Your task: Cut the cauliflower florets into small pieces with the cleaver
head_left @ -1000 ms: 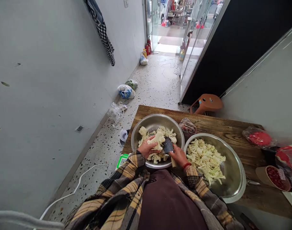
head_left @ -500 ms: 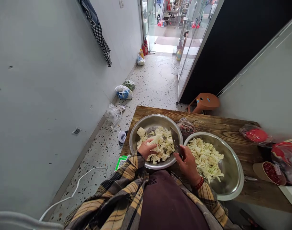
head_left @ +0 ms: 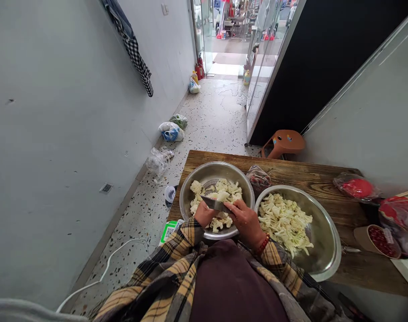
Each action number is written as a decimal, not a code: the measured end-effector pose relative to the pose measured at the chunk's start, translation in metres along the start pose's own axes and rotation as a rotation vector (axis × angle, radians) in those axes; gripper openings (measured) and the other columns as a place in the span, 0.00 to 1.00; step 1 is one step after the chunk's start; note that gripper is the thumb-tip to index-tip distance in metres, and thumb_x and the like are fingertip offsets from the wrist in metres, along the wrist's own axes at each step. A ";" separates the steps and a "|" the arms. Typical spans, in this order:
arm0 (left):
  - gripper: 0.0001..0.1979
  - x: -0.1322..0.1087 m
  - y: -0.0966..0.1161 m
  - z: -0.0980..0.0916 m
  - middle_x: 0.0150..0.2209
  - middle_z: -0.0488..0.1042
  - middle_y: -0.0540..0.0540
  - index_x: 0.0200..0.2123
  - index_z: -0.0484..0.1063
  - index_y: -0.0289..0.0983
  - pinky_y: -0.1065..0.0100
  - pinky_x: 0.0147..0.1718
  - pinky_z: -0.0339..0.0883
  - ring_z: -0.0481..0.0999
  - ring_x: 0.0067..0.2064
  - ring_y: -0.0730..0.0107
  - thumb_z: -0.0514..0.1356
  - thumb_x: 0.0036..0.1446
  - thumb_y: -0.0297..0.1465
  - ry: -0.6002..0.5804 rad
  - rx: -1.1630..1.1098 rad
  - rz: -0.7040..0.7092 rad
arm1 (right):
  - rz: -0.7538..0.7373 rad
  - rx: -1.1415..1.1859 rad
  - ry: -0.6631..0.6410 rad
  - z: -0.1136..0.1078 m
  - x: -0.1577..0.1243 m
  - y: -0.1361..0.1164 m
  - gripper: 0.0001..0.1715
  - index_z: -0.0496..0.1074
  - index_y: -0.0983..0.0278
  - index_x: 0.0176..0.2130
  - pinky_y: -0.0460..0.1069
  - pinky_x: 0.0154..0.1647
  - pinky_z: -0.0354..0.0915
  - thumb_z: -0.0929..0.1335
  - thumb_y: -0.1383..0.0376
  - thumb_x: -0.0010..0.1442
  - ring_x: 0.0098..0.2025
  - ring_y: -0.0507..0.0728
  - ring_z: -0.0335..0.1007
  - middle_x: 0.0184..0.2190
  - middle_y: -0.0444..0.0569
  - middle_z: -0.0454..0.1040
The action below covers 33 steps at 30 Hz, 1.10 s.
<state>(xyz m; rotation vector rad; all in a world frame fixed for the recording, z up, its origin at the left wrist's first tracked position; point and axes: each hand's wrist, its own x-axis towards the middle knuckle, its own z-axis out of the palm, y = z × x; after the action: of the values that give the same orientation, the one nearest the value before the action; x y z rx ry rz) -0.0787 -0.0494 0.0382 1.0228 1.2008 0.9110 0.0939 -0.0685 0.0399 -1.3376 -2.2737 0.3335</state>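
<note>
I see 1 knife (head_left: 213, 204) lying crosswise above the left bowl (head_left: 224, 171), blade pointing left and slightly away. The right hand (head_left: 246, 222) clenches it in its fingers; the left hand's (head_left: 204, 214) are too hidden to tell.

Pale wall (head_left: 73, 112), speckled floor (head_left: 212, 114), brown stool (head_left: 287, 142) near a black panel (head_left: 319, 58), glass door (head_left: 208, 42), beyond it perhaps a street (head_left: 229, 44).

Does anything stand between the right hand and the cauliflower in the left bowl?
Yes: the knife, gripped by the right hand. Its blade reaches leftward across the near side of the cauliflower piece over the left bowl. I see nothing else in between.
</note>
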 end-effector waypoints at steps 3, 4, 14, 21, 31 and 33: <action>0.15 0.001 0.002 0.001 0.30 0.76 0.45 0.33 0.76 0.34 0.67 0.29 0.68 0.72 0.31 0.66 0.63 0.45 0.39 0.008 0.113 0.005 | 0.055 -0.024 -0.024 0.012 -0.006 0.020 0.16 0.71 0.59 0.50 0.44 0.30 0.62 0.62 0.67 0.64 0.32 0.52 0.68 0.35 0.49 0.71; 0.14 0.002 0.002 0.001 0.29 0.75 0.46 0.32 0.76 0.34 0.67 0.29 0.68 0.72 0.29 0.67 0.63 0.46 0.38 0.007 0.157 0.007 | 0.092 -0.032 -0.033 0.018 -0.009 0.029 0.14 0.72 0.59 0.47 0.44 0.28 0.61 0.62 0.67 0.64 0.30 0.52 0.67 0.35 0.49 0.70; 0.27 0.010 0.009 -0.007 0.48 0.75 0.40 0.49 0.72 0.36 0.59 0.52 0.61 0.72 0.50 0.56 0.68 0.42 0.35 -0.105 -0.077 0.034 | 0.420 0.461 0.226 -0.010 -0.017 0.051 0.19 0.67 0.63 0.26 0.47 0.32 0.62 0.61 0.56 0.64 0.30 0.53 0.65 0.28 0.46 0.68; 0.28 0.007 0.022 0.003 0.54 0.71 0.38 0.55 0.65 0.39 0.60 0.45 0.70 0.73 0.51 0.55 0.63 0.50 0.35 -0.096 -0.568 -0.200 | 0.711 0.827 0.409 -0.040 -0.021 0.016 0.19 0.67 0.63 0.31 0.47 0.27 0.64 0.66 0.50 0.58 0.26 0.53 0.67 0.25 0.46 0.72; 0.21 0.004 0.019 0.040 0.41 0.77 0.40 0.40 0.74 0.31 0.60 0.49 0.68 0.74 0.49 0.56 0.69 0.43 0.36 -0.157 -0.592 -0.172 | 0.641 0.914 0.104 -0.048 -0.039 0.009 0.21 0.64 0.62 0.28 0.46 0.20 0.61 0.63 0.48 0.60 0.18 0.51 0.63 0.20 0.43 0.71; 0.21 0.002 0.019 0.049 0.40 0.77 0.41 0.40 0.73 0.32 0.60 0.49 0.68 0.75 0.47 0.59 0.70 0.42 0.36 -0.194 -0.585 -0.185 | 0.567 0.841 0.117 -0.050 -0.040 0.009 0.19 0.65 0.62 0.27 0.45 0.22 0.61 0.63 0.51 0.60 0.19 0.50 0.63 0.20 0.43 0.71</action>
<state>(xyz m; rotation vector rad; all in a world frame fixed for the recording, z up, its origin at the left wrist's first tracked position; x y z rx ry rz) -0.0299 -0.0484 0.0594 0.5050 0.7789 0.9166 0.1429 -0.1008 0.0679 -1.4096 -1.3277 1.1990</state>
